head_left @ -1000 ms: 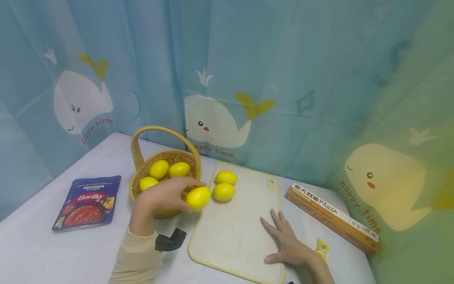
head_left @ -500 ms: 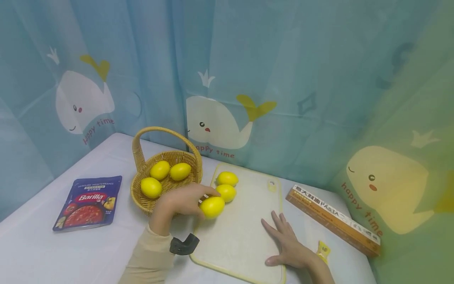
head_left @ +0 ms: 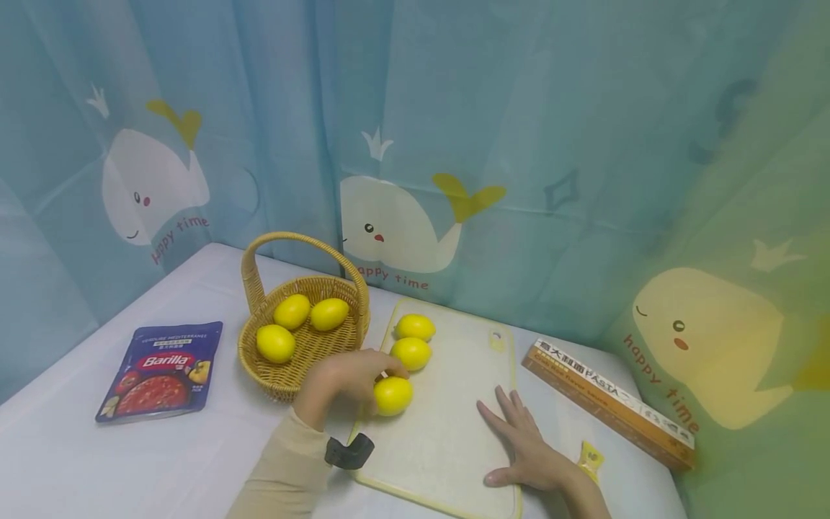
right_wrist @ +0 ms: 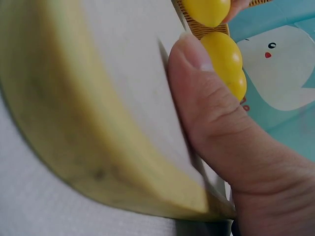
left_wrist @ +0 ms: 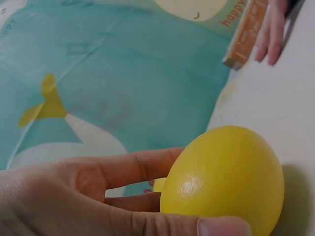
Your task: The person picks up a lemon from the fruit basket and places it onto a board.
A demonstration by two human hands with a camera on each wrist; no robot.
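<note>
In the head view my left hand [head_left: 350, 378] holds a lemon [head_left: 393, 396] at the left side of a white cutting board [head_left: 447, 425] with a yellow rim. The left wrist view shows thumb and fingers around this lemon [left_wrist: 224, 179]. Two more lemons, a far one [head_left: 416, 327] and a nearer one [head_left: 411, 354], lie on the board just beyond it. My right hand [head_left: 528, 450] rests spread on the board's right edge; in the right wrist view its thumb [right_wrist: 206, 93] lies on the board. A wicker basket [head_left: 279, 386] with three lemons stands left of the board.
The basket's tall handle [head_left: 298, 236] arches over it. A blue sauce pouch [head_left: 161, 371] lies at the left. To the right are a pasta box [head_left: 609, 404] and a small yellow packet [head_left: 590, 459]. A whale-print curtain [head_left: 551, 144] hangs behind the table.
My left hand has carried the lemon rightward from beside the basket and down to the board, near the other two lemons. My right hand has stayed in place.
</note>
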